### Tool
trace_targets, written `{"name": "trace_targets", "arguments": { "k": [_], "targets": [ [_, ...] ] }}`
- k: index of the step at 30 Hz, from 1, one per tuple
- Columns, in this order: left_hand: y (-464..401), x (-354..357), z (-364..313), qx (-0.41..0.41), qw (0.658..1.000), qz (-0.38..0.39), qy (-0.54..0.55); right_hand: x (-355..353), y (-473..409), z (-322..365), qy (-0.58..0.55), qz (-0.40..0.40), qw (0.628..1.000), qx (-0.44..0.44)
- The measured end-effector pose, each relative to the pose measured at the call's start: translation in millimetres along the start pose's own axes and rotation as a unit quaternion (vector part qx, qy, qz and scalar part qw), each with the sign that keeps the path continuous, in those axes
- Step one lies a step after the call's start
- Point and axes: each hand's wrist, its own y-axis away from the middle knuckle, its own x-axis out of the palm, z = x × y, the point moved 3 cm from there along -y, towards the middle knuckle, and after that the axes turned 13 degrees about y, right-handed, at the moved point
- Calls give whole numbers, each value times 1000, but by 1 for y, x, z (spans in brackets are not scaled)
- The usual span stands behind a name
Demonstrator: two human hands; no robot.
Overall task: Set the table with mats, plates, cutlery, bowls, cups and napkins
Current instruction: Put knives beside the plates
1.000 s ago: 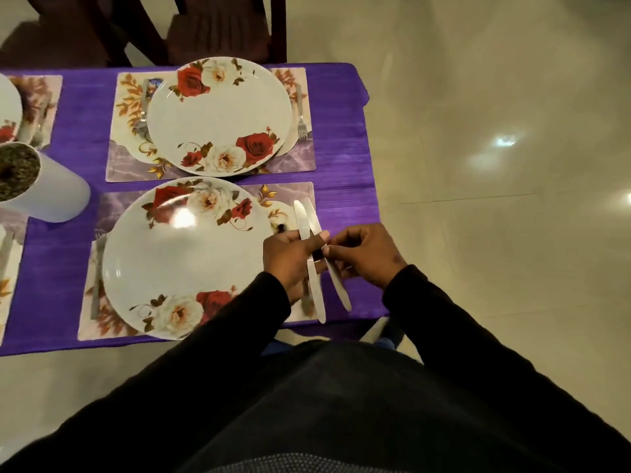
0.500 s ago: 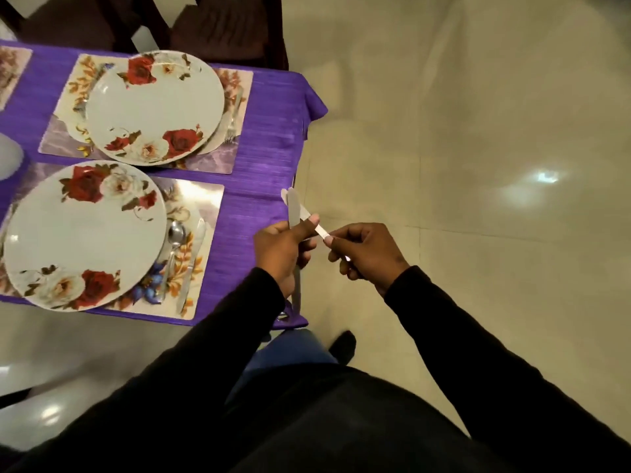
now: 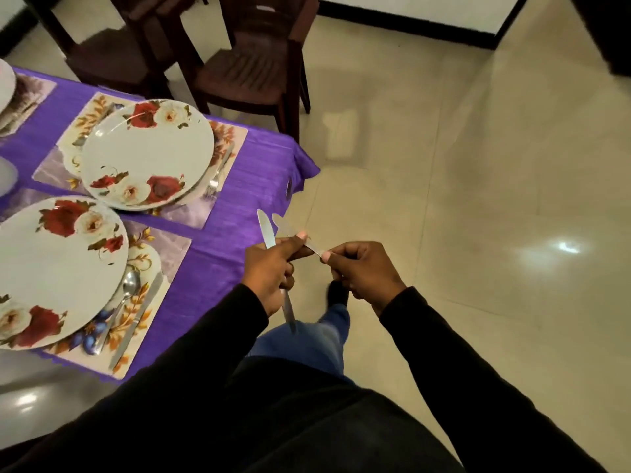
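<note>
left hand (image 3: 269, 274) grips table knife (image 3: 266, 230), blade up; right hand (image 3: 362, 273) pinches second knife (image 3: 290, 232) handle, off counter (image 3: 235, 213) corner.

We see a dim, warm indoor picture. One bright glare spot (image 3: 566, 248) lies on the glossy floor (image 3: 478, 165), far to the right of the purple bench (image 3: 218, 254), and a weaker glare (image 3: 27, 401) shows on the floor below the bench's near edge. The plate (image 3: 146, 155) on the bench reflects light softly. The dark sleeves lose nearly all detail. The jeans leg (image 3: 317, 336) beside the bench looks motion-blurred. Near the picture edges, lines bend from the wide lens.
</note>
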Motion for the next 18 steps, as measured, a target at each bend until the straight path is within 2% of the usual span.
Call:
{"name": "trace_targets", "arguments": {
  "k": [8,11,18],
  "targets": [
    [-93,96,-47,-33,999,17,-6,-101,-108,47,76,32,997,-7],
    [-130,149,-72,-17,1000,19,-1,-143,-154,76,95,19,995,-27],
    [-200,245,-135,36,998,-9,55,-225,-260,135,49,-2,998,-50]
  ]
}}
